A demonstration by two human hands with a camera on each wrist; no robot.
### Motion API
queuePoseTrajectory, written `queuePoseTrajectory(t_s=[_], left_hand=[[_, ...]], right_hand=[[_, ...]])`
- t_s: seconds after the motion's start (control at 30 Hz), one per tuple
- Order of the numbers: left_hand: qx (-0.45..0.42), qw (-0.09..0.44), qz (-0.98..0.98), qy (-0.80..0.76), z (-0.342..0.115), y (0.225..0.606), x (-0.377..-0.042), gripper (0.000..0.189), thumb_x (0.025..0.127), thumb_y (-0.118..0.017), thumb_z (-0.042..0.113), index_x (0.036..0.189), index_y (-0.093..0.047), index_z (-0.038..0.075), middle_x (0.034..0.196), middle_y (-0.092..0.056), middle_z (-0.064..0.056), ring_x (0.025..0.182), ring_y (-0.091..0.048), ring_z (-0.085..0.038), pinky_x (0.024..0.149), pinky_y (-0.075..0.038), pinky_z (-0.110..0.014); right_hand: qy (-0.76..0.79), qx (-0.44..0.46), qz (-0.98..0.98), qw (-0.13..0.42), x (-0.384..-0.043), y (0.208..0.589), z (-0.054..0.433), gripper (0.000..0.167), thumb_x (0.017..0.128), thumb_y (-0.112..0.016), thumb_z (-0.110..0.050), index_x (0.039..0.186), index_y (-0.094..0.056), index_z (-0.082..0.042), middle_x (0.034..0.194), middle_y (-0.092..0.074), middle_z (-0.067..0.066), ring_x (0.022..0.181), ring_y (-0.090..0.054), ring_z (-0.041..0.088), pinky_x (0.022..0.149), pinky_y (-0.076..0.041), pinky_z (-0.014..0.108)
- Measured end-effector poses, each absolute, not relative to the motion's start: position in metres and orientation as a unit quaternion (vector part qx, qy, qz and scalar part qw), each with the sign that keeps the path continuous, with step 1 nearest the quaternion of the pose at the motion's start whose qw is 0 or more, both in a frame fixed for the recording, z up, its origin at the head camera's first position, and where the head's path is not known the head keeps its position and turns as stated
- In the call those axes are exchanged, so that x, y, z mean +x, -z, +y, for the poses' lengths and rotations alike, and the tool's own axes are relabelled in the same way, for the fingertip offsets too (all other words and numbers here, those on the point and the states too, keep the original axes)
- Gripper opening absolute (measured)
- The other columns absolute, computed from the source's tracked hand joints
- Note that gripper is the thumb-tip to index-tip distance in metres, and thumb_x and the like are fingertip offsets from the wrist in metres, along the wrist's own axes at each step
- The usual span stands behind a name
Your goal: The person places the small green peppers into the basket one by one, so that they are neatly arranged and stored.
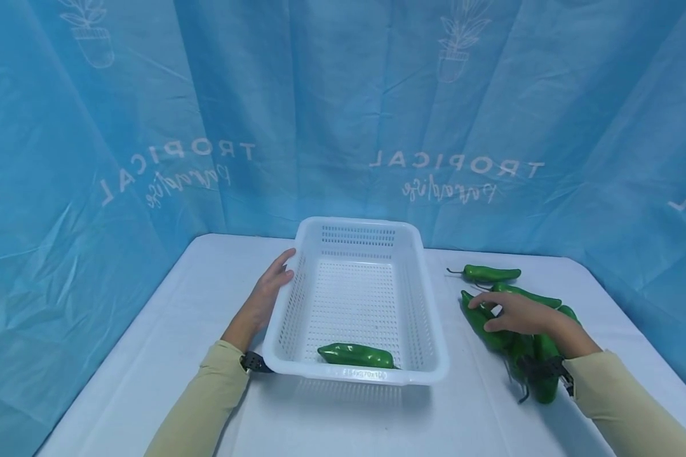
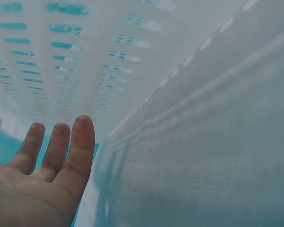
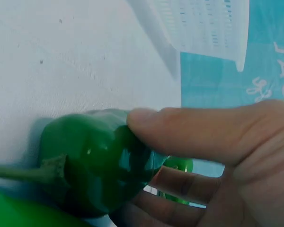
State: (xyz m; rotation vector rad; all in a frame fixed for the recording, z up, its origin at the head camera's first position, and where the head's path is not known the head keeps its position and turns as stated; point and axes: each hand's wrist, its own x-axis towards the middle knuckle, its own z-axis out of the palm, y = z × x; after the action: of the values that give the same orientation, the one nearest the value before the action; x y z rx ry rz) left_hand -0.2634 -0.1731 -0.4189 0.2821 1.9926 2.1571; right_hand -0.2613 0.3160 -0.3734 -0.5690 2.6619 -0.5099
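A white slotted plastic basket (image 1: 270, 346) stands mid-table, with one long green pepper (image 1: 357, 355) lying across its near end. Against the basket's left side rests my left hand (image 1: 263, 295); its fingers look extended in the left wrist view. On the right, my right hand (image 1: 523, 314) has its thumb and fingers around a green pepper (image 3: 90, 165) that lies on the table at the left of a pile. In the right wrist view the thumb presses on that pepper's side, and its stem points away from the hand.
Several more peppers lie around the right hand, among them one at the back (image 1: 491, 273) and one just behind the hand (image 1: 528, 294). A white cloth (image 1: 206, 279) covers the table. Blue printed curtains (image 1: 343, 114) enclose the back and sides.
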Motion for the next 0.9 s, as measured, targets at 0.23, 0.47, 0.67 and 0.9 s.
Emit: queuePoseTrajectory(t_s=[0.23, 0.47, 0.67, 0.9], left_hand=[[0.096, 0.092, 0.676, -0.725, -0.1728, 0.4186, -0.2632, 0.062, 0.101, -0.045, 0.038, 0.157, -0.017, 0.038, 0.158, -0.036, -0.007, 0.137, -0.046, -0.039, 0.105, -0.051, -0.049], [0.095, 0.087, 0.678, -0.724, -0.1735, 0.4174, -0.2627, 0.061, 0.101, -0.045, 0.039, 0.156, -0.019, 0.039, 0.156, -0.039, -0.008, 0.136, -0.048, -0.04, 0.102, -0.053, -0.048], [0.096, 0.087, 0.68, -0.722, -0.1737, 0.4182, -0.2628, 0.061, 0.101, -0.044, 0.039, 0.156, -0.018, 0.039, 0.157, -0.038, -0.008, 0.136, -0.048, -0.041, 0.102, -0.053, -0.049], [0.084, 0.093, 0.683, -0.719, -0.1729, 0.4195, -0.2623, 0.061, 0.1, -0.045, 0.041, 0.155, -0.018, 0.041, 0.156, -0.038, -0.006, 0.135, -0.048, -0.038, 0.103, -0.053, -0.046]], right_hand=[[0.192, -0.205, 0.942, 0.184, -0.2599, 0.3734, 0.3172, 0.039, 0.093, -0.066, -0.017, 0.131, -0.059, -0.009, 0.138, -0.054, 0.028, 0.126, -0.051, 0.05, 0.091, -0.053, 0.059], [0.203, -0.196, 0.941, 0.189, -0.2603, 0.3729, 0.3155, 0.04, 0.093, -0.065, -0.017, 0.132, -0.058, -0.009, 0.141, -0.051, 0.029, 0.129, -0.047, 0.052, 0.093, -0.051, 0.062], [0.194, -0.193, 0.944, 0.184, -0.2621, 0.3773, 0.3156, 0.039, 0.093, -0.066, -0.017, 0.131, -0.059, -0.01, 0.141, -0.052, 0.028, 0.13, -0.048, 0.051, 0.094, -0.051, 0.063], [0.171, -0.19, 0.951, 0.175, -0.262, 0.3797, 0.3141, 0.037, 0.092, -0.066, -0.017, 0.129, -0.061, -0.013, 0.14, -0.053, 0.028, 0.126, -0.052, 0.049, 0.094, -0.05, 0.064]])
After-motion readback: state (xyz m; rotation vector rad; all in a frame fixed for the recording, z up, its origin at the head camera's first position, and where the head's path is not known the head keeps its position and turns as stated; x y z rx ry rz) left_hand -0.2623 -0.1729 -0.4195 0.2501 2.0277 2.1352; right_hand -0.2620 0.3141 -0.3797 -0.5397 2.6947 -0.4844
